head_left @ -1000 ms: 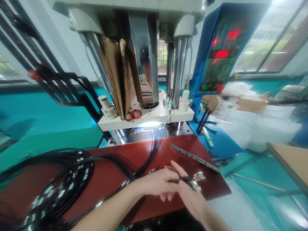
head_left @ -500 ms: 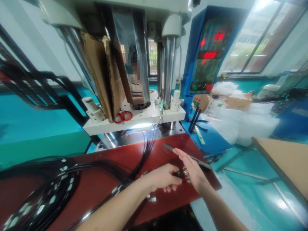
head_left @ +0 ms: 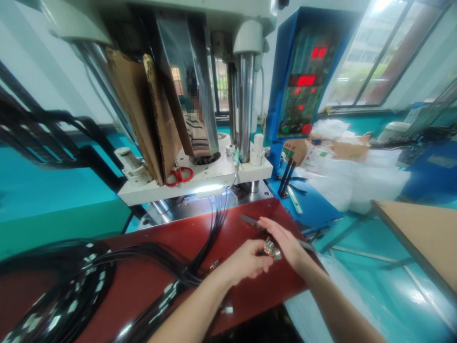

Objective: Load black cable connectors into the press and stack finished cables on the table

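Observation:
My left hand (head_left: 250, 259) is closed around a bunch of black cables, most of it hidden by the fingers. Shiny metal cable ends (head_left: 272, 249) with a coppery tint poke out past the thumb, pointing right. My right hand (head_left: 283, 240) is held flat with its fingers stretched out, its palm side close to these ends; whether it touches them I cannot tell. Under and behind the right hand, a long grey metal bar (head_left: 252, 220) lies across the reddish-brown board (head_left: 200, 305). A small metal connector (head_left: 227, 309) lies below my left wrist.
Coiled black cables (head_left: 85, 295) with white tags cover the left of the board. A cable bundle (head_left: 214, 228) runs up to the press plate (head_left: 246, 177), where red-handled scissors (head_left: 179, 176) lie. A blue control box (head_left: 303, 71) and a brown-topped table (head_left: 421, 233) stand right.
The metal ends show more fully now between my hands. My right hand has shifted slightly and still lies flat. My left hand keeps its hold, and the view has moved a little.

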Action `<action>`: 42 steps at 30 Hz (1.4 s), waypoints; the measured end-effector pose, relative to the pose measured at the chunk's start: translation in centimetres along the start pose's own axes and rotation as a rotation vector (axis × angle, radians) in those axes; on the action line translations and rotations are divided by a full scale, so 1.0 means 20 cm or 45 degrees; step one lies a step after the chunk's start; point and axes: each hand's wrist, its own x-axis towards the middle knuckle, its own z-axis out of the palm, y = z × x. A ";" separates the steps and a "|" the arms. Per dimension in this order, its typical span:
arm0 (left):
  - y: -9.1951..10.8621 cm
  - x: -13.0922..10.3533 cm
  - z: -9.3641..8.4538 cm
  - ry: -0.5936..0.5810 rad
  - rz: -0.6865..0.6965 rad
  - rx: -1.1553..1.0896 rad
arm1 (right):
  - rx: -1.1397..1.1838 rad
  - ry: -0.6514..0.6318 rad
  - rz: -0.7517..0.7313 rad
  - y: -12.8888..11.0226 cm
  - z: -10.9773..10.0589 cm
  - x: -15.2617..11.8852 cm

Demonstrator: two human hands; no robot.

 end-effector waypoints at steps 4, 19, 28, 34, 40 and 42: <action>0.01 -0.01 -0.02 0.164 0.124 0.004 | -1.051 0.127 -0.107 0.10 -0.17 -0.06; 0.04 -0.06 0.04 0.369 0.369 0.413 | 0.008 -0.032 0.297 0.15 -0.06 -0.19; 0.05 0.03 0.04 0.148 0.170 0.264 | 0.584 0.492 0.138 0.06 0.18 -0.21; 0.07 0.05 0.04 0.060 0.087 0.042 | 0.522 0.570 0.171 0.08 0.19 -0.20; 0.06 0.05 0.04 0.032 0.116 0.059 | 0.397 0.535 0.156 0.08 0.19 -0.20; 0.05 0.05 0.03 0.055 0.153 0.100 | 0.323 0.536 0.136 0.07 0.20 -0.19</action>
